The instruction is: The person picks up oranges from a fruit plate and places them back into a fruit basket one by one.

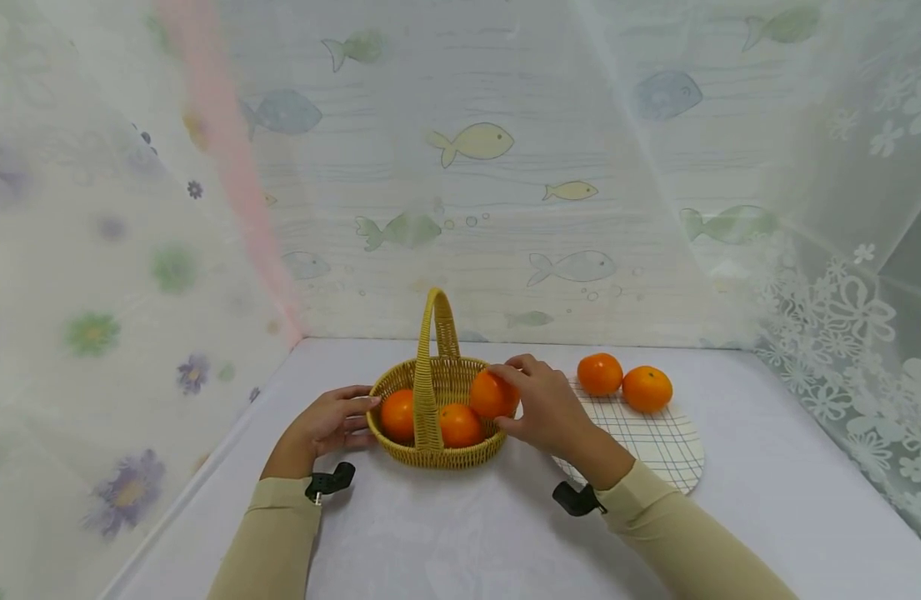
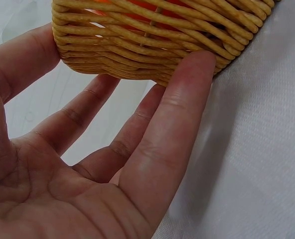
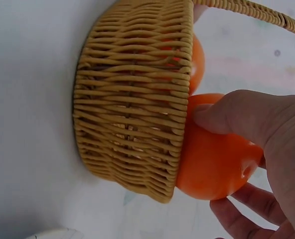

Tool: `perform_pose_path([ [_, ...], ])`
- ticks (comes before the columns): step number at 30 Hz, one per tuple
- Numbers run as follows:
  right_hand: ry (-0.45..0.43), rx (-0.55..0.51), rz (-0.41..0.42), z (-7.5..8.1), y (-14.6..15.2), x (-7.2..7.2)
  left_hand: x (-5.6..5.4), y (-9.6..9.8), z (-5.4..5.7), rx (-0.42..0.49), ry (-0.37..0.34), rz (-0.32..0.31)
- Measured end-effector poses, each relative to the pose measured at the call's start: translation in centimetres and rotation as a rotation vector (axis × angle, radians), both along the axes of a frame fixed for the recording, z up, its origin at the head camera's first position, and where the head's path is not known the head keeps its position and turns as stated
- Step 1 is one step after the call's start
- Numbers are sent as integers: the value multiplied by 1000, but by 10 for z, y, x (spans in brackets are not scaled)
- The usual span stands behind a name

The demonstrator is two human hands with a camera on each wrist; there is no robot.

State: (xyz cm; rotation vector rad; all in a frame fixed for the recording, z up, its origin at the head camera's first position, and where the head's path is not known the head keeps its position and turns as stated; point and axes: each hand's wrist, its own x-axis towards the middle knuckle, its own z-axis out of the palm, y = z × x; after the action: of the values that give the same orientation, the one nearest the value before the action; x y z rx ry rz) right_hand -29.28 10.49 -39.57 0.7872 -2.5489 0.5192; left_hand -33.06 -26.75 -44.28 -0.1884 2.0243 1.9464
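A yellow wicker basket [image 1: 444,457] with a tall arched handle stands on the white cloth. My left hand [image 1: 331,423] touches its left end; in the left wrist view the fingers [image 2: 175,109] lie lightly bent against the weave. One orange [image 1: 397,416] sits at the left inside the basket, and a second orange [image 1: 460,425] sits right of the handle. Between thumb and fingers, my right hand [image 1: 548,410] holds a third orange [image 3: 212,159] at the basket's right rim. Its lower part is hidden behind the weave in the right wrist view.
A round white board with a grid pattern [image 1: 673,446] lies to the right, partly under my right forearm. Two oranges [image 1: 600,374] rest at its far side. Curtains printed with fish [image 1: 484,142] and flowers stand behind and on both sides of the table.
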Motion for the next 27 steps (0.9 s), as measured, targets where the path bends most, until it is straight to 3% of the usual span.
perform_pose_path([
  [13,-69,-1,1,-10,-10,0,0,0,-2,14,-5,1],
  [19,-81,3,-9,-13,-11,-3,2,-1,1,24,9,-29],
  [27,-166,25,-30,-14,-13,-6,2,0,2,30,14,-44],
])
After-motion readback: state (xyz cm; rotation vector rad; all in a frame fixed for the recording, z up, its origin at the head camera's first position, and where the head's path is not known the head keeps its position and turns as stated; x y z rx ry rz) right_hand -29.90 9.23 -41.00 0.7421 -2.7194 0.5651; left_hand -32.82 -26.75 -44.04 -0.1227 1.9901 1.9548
